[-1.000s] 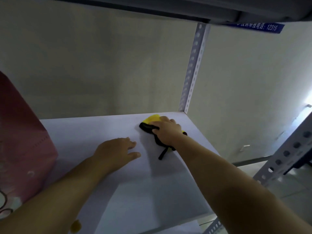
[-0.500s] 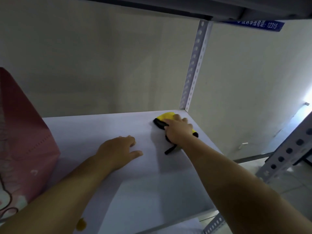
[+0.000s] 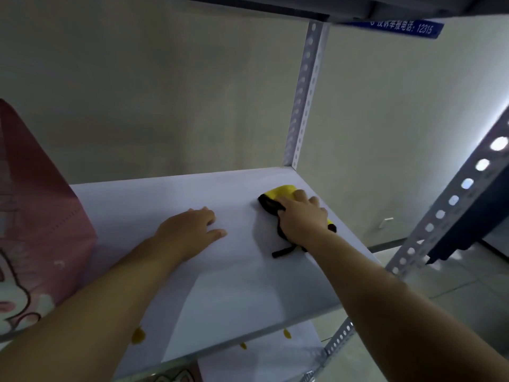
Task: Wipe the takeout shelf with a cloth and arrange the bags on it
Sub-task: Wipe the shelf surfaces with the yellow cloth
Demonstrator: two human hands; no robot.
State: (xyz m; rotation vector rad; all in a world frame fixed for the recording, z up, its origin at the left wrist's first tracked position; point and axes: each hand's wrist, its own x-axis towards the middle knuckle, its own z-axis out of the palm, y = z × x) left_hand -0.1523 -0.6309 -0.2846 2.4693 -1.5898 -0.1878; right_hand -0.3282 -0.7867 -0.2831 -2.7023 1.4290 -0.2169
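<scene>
A yellow cloth with black trim point(image 3: 278, 194) lies near the back right corner of the white shelf board point(image 3: 225, 293). My right hand point(image 3: 301, 217) presses down on the cloth, fingers over it; a black loop sticks out below the wrist. Resting flat on the board to the left of the cloth is my left hand point(image 3: 190, 231), fingers spread and holding nothing. A pink bag with a cartoon print point(image 3: 35, 216) stands at the shelf's left end.
A perforated white upright point(image 3: 304, 92) rises at the back right corner. A grey perforated post point(image 3: 451, 205) slants at the right. Another shelf board spans overhead with a blue label point(image 3: 405, 27). A lower shelf shows beneath the front edge. Small yellow spots mark the front edge.
My right hand has slid the cloth rightward and toward the back corner of the shelf. My left hand has stayed flat in about the same place.
</scene>
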